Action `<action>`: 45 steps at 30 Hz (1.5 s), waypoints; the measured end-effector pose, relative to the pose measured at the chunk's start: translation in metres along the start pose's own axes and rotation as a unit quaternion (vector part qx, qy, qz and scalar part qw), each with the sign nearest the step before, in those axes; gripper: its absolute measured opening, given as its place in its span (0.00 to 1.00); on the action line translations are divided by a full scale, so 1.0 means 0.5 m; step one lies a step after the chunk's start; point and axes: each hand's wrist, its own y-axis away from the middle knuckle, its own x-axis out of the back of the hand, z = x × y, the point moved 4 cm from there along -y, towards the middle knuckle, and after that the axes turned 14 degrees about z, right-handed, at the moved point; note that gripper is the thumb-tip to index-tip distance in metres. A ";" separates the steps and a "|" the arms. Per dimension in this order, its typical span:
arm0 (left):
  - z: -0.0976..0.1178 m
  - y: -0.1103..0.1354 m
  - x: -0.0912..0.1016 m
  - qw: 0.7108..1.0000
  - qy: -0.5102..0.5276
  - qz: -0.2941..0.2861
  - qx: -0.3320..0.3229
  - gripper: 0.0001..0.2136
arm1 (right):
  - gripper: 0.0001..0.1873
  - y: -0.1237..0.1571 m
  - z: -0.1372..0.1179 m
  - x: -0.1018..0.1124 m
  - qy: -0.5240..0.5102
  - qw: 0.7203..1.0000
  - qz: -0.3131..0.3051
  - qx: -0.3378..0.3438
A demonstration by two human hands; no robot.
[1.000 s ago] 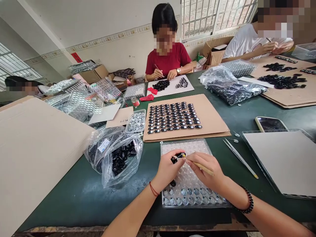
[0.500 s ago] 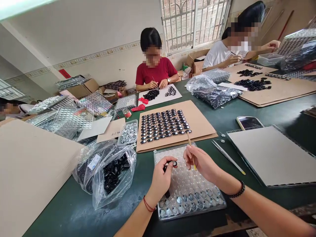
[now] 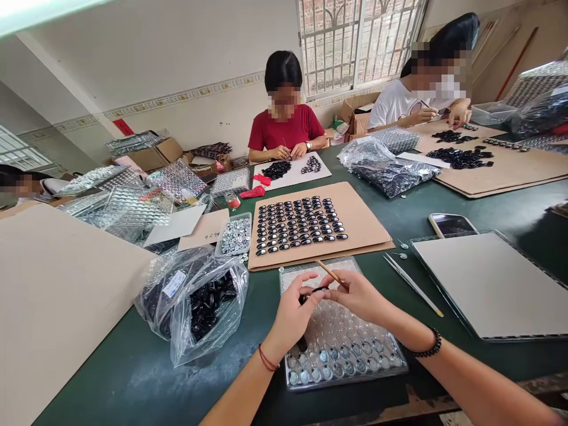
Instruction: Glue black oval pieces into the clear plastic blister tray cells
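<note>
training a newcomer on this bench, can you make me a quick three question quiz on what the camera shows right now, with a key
1. Multiple choice: what does the right hand hold?
A) a phone
B) a wooden stick
C) a pair of scissors

2. True or false: the tweezers lie untouched on the green table.

3. Fill the gap: the black pieces set out in rows lie on a sheet of ____.

Key: 1. B; 2. True; 3. cardboard.
</note>
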 end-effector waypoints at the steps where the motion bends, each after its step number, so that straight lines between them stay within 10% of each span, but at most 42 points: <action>1: 0.008 -0.001 0.006 1.000 -0.016 -0.014 -0.008 0.16 | 0.06 -0.003 0.001 0.004 -0.007 1.000 -0.002 -0.005; 10: 0.019 0.027 0.089 0.958 -0.267 -0.103 -0.036 0.11 | 0.11 -0.065 -0.006 0.114 -0.019 0.995 0.091 -0.024; 16: -0.013 0.050 0.083 0.924 -0.322 -0.206 -0.017 0.14 | 0.10 -0.311 0.009 0.181 0.226 0.957 0.176 0.036; 23: -0.042 0.054 0.080 0.910 -0.348 -0.226 0.019 0.12 | 0.10 -0.538 0.118 0.160 0.309 0.926 0.212 0.039; 34: -0.076 0.045 0.071 0.899 -0.342 -0.261 0.078 0.08 | 0.12 -0.581 0.196 0.145 0.352 0.922 0.150 0.054; 45: -0.046 0.037 0.079 0.929 -0.336 -0.141 0.069 0.11 | 0.18 -0.497 0.097 0.163 0.221 0.947 0.224 0.069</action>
